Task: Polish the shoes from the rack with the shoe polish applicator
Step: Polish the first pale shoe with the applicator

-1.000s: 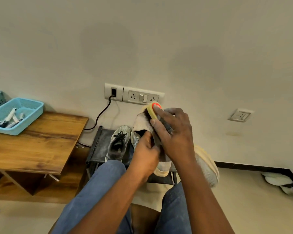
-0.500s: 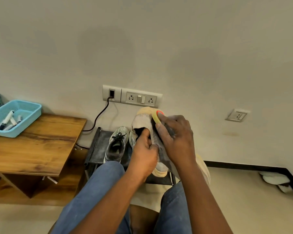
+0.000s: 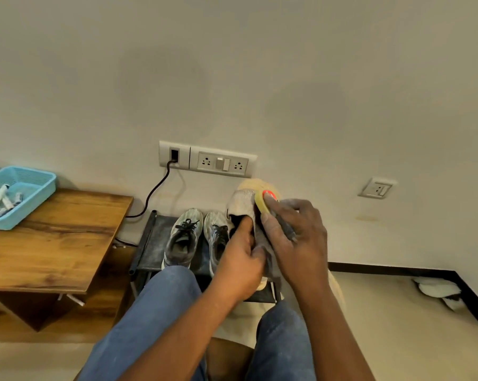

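Applicator lifted slightly, under right fingers, against held shoe

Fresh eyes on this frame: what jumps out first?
Centre frame, the left hand grips a grey slip-on shoe held upright, while the right hand presses a yellow applicator with a red top against its side. Just left of them, a pair of grey laced sneakers sits on the black rack. Far left, a blue basket rests on the wooden table.
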